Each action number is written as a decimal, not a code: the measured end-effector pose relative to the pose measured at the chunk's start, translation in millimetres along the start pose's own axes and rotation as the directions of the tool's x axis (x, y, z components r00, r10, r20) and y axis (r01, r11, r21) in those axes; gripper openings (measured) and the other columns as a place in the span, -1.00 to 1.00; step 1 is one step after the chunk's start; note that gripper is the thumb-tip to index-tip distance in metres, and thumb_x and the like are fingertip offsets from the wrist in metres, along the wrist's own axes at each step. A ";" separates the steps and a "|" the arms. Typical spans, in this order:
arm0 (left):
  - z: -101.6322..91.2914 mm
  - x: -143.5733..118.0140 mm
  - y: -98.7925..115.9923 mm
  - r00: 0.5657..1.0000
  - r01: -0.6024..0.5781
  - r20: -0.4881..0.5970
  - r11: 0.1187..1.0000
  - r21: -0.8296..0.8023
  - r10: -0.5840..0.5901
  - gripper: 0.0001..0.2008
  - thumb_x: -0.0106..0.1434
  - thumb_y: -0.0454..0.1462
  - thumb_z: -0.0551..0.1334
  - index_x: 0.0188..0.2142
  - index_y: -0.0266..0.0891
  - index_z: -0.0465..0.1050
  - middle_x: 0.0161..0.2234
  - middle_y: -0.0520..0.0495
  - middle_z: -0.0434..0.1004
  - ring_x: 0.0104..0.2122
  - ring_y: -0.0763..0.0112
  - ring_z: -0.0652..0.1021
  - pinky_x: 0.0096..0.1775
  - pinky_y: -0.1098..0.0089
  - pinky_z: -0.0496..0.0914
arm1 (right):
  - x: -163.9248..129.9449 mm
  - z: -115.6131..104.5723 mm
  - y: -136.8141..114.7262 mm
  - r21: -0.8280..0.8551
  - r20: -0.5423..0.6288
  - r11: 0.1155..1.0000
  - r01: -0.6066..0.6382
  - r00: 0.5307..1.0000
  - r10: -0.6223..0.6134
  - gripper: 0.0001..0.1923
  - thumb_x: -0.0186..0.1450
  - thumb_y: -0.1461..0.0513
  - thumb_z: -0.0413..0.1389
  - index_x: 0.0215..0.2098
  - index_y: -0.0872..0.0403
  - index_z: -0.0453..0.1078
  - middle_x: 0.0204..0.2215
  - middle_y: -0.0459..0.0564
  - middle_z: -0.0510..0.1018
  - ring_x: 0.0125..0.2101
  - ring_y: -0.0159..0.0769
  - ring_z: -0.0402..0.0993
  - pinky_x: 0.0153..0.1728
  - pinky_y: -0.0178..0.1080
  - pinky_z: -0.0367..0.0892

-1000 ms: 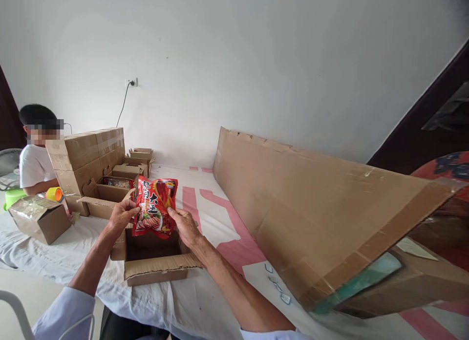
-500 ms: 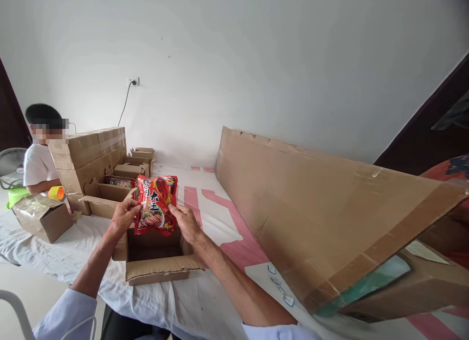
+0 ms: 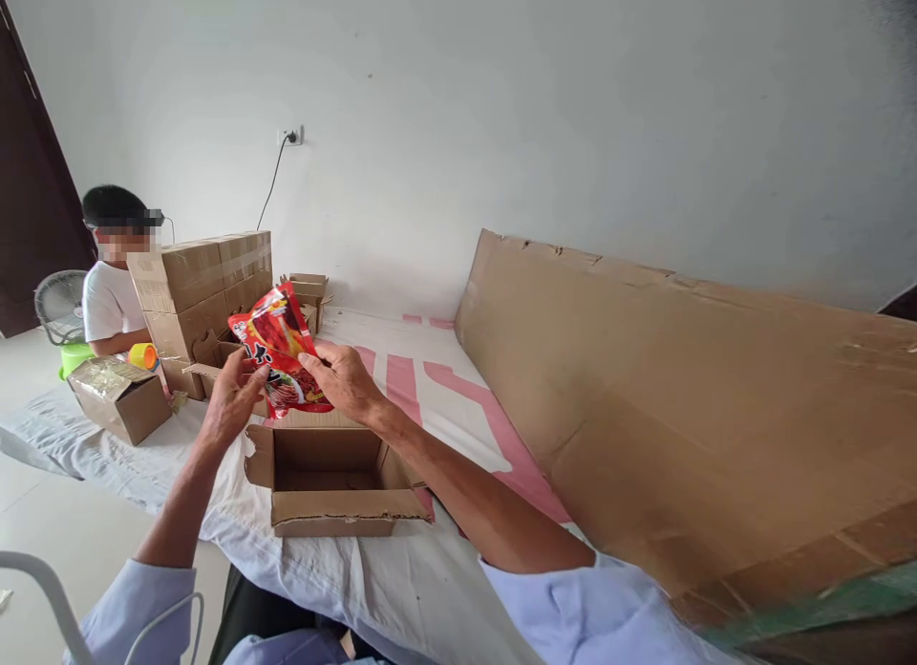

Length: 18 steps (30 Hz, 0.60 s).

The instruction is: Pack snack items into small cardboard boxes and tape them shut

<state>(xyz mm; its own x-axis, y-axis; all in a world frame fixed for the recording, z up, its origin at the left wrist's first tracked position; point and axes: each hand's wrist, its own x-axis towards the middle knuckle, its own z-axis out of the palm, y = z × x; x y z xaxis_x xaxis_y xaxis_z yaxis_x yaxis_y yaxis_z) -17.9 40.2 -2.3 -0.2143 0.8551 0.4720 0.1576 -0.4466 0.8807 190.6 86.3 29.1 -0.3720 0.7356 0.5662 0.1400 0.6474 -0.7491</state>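
A shiny red food packet (image 3: 281, 338) with dark printed characters and food pictures is held up, tilted, between my two hands. My right hand (image 3: 345, 383) pinches its right edge, thumb on the front. At the lower left edge, my left hand (image 3: 233, 397) has its thumb and fingers around the packet. Below my hands stands an open cardboard box (image 3: 333, 514), its flaps folded outward and no contents visible inside. Another open carton (image 3: 207, 371) behind is partly hidden by my left hand and the packet.
Stacked cartons (image 3: 190, 307) stand at the left, with a person (image 3: 111, 302) in a white shirt behind them. A taped carton (image 3: 121, 397) lies at the left edge of the sheet-covered surface (image 3: 401, 589). A large cardboard panel (image 3: 666, 397) leans along the right.
The red packet has tilted leftward and risen above the box, my hands moving with it. My view has shifted, so the room's things appear further right and the open box's interior shows more.
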 end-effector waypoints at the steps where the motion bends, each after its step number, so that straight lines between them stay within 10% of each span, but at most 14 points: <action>1: -7.4 -0.2 3.0 1.000 -0.004 -0.018 1.000 -0.018 0.004 -0.32 0.20 0.09 0.52 0.18 -0.20 0.51 -0.09 -0.15 0.69 -0.25 0.25 0.69 -0.34 0.39 0.57 | 5.1 5.4 -5.7 -0.024 0.025 0.999 0.037 0.999 -0.037 -0.56 0.38 -0.07 0.06 -0.52 0.01 0.23 -0.55 -0.15 0.30 -0.48 -0.35 0.17 -0.46 -0.26 0.11; 8: -49.3 -6.7 -3.0 0.991 0.038 -0.122 0.985 -0.170 -0.059 -0.35 0.13 0.06 0.58 0.10 -0.18 0.53 -0.11 -0.10 0.68 -0.21 0.22 0.71 -0.30 0.34 0.65 | 32.5 40.2 -23.3 0.024 0.217 0.997 0.074 0.973 -0.078 -0.72 0.47 0.14 0.08 -0.29 0.09 0.54 -0.40 -0.09 0.56 -0.33 -0.27 0.46 -0.29 -0.28 0.36; 18: -84.8 -37.3 -74.1 0.947 0.117 -0.210 0.870 -0.479 -0.243 -0.46 0.09 -0.01 0.60 -0.03 -0.09 0.52 -0.08 -0.06 0.69 -0.26 0.34 0.66 -0.27 0.31 0.67 | 41.9 74.9 -13.2 0.104 0.416 0.995 0.012 0.908 -0.054 -0.51 0.41 0.16 0.32 0.28 0.07 0.56 0.20 0.15 0.65 0.14 -0.06 0.61 0.19 -0.07 0.49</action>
<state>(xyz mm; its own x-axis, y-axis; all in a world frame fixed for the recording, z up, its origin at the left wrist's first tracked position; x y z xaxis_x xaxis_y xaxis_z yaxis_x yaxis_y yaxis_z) -103.4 19.1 -81.8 -0.4435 0.8631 0.2416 -0.3493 -0.4147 0.8402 104.5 93.7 37.0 -0.7266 0.5501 0.4116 0.0399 0.6319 -0.7740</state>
